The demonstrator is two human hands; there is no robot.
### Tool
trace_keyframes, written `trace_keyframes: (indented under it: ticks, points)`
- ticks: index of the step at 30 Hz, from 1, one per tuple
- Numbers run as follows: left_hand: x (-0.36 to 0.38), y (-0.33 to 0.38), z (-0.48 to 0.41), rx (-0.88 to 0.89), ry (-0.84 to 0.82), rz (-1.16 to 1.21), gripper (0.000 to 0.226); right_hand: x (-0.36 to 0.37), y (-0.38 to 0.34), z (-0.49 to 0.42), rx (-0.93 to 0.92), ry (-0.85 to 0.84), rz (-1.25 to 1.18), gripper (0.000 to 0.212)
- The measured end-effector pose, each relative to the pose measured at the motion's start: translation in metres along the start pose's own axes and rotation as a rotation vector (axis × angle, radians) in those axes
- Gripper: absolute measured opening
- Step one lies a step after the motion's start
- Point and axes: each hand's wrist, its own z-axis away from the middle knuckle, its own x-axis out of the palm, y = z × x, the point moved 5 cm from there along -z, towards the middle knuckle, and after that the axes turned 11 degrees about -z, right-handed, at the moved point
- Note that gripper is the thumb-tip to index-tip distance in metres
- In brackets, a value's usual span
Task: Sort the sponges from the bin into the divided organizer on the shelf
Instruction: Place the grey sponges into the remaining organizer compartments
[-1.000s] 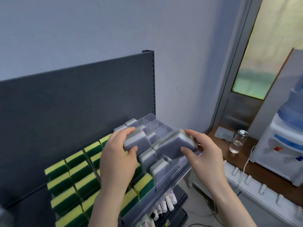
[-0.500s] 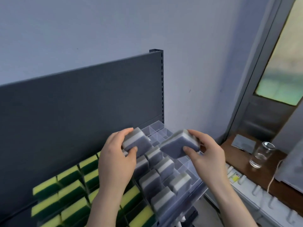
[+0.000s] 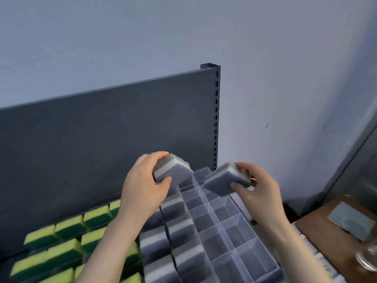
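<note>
My left hand (image 3: 143,185) grips a grey-and-white sponge (image 3: 173,170) above the far end of the clear divided organizer (image 3: 228,227). My right hand (image 3: 257,188) holds a second grey sponge (image 3: 225,179), tilted, over the organizer's right rear compartments. Several grey sponges (image 3: 177,231) stand in the organizer's left columns. Its right columns show bare compartments. Yellow-green sponges (image 3: 67,237) fill the rows to the left. No bin is in view.
A dark grey shelf back panel (image 3: 102,139) rises behind the organizer, with a slotted upright (image 3: 216,119) at its right end. A brown wooden surface (image 3: 336,231) at lower right carries a flat grey card and a clear glass (image 3: 367,258).
Both hands with their sponges have moved toward the organizer's far end. The view has shifted left and up, so the organizer's bare right columns now show more fully.
</note>
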Motion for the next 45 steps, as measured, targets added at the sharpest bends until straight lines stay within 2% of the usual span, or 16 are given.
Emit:
trace_keyframes:
  ticks: [10,16,20,25,30,35,41,45]
  points:
    - [0.062,0.007,-0.027,-0.056,-0.124,-0.2,0.043,0.021,0.067,-0.072,0.072,-0.225,-0.091,0.039]
    - [0.087,0.003,-0.032,-0.084,-0.21,-0.271,0.042,0.037,0.086,-0.092,0.033,-0.331,-0.067,0.048]
    - [0.097,0.003,-0.033,-0.073,-0.281,-0.32,0.046,0.049,0.087,-0.104,-0.023,-0.466,0.028,0.043]
    - [0.102,0.004,-0.042,-0.029,-0.374,-0.418,0.049,0.068,0.07,-0.12,-0.181,-0.692,0.273,0.04]
    - [0.113,0.008,-0.058,-0.005,-0.476,-0.535,0.033,0.095,0.053,-0.13,-0.263,-0.88,0.528,0.031]
    - [0.126,0.007,-0.062,0.006,-0.566,-0.599,0.029,0.116,0.055,-0.131,-0.292,-0.955,0.65,0.035]
    - [0.139,0.004,-0.058,0.037,-0.562,-0.679,0.026,0.125,0.072,-0.115,-0.278,-0.984,0.676,0.034]
    - [0.149,0.001,-0.051,0.033,-0.56,-0.708,0.016,0.127,0.077,-0.111,-0.281,-0.959,0.688,0.037]
